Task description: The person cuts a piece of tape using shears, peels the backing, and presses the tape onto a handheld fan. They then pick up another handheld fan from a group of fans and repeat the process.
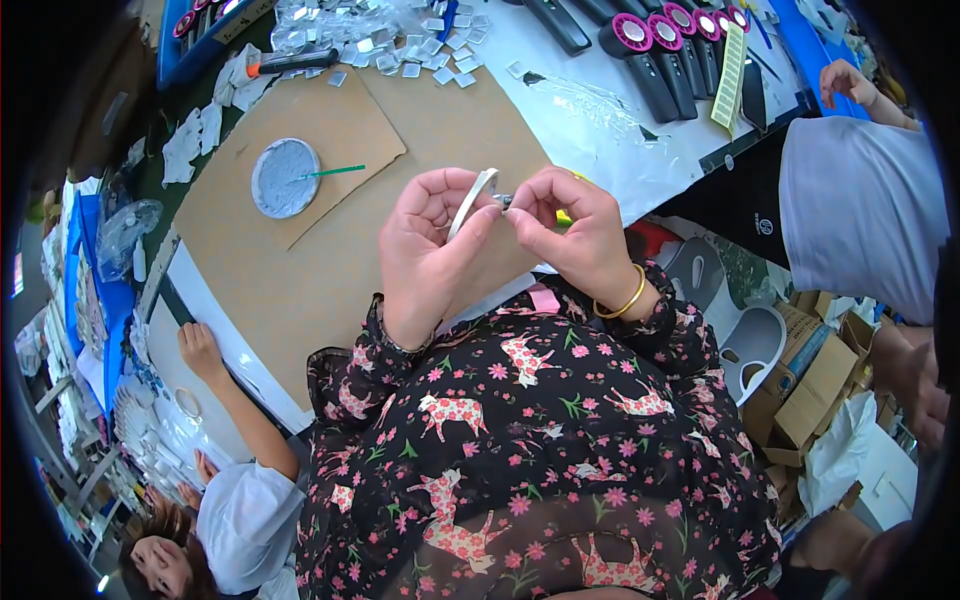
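Above the cardboard, in front of my body, my left hand [425, 250] grips a thin white round piece [472, 203] seen nearly edge-on. My right hand [580, 225] pinches a small dark, shiny part [504, 200] close against that piece. What exactly this small part is cannot be made out, and the fingers hide some of it. To the left of my hands, a round dish [257, 190] of grey paste rests on a loose brown cardboard sheet [365, 120]. A green stick [342, 170] lies with one end in the paste.
Many small clear square pieces [412, 70] lie beyond the cardboard, near an orange-and-black tool [292, 63]. Black handheld devices with pink round ends [665, 60] stand at the far right. Co-workers are at both sides; cardboard boxes [815, 390] sit at lower right.
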A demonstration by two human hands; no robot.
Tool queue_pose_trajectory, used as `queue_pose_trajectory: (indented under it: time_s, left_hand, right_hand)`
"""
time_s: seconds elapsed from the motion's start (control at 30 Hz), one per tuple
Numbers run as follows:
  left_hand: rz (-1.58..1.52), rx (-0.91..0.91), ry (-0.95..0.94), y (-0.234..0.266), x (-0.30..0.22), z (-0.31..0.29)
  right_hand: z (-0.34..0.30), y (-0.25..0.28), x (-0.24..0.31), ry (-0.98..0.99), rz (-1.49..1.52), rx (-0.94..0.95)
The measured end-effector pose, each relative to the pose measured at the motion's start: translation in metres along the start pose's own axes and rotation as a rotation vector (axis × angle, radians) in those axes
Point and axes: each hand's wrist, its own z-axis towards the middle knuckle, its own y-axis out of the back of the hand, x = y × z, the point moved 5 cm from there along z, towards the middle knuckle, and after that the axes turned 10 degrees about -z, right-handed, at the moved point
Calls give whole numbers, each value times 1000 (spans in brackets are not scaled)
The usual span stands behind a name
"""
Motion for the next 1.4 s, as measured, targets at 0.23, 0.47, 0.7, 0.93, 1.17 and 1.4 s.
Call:
queue_pose_trajectory:
  time_s: [0.23,0.47,0.7,0.93,1.17,1.4]
  left_hand:
    - [2,-25,21,24,-7,-6]
    - [15,-103,-19,35,-2,-11]
    - [20,-91,-4,38,-1,-12]
    - [17,-88,12,40,0,-11]
    - [24,-93,22,40,1,-9]
    - [24,-68,38,43,2,-10]
  right_hand:
    - [16,62,-49,-128,-36,-300]
    - [25,90,-103,-251,-151,-376]
    - [28,87,-109,-228,-202,-373]
    - [30,85,-108,-168,-393,-406]
    - [31,86,-108,-164,-473,-405]
    - [31,85,-108,-183,-503,-407]
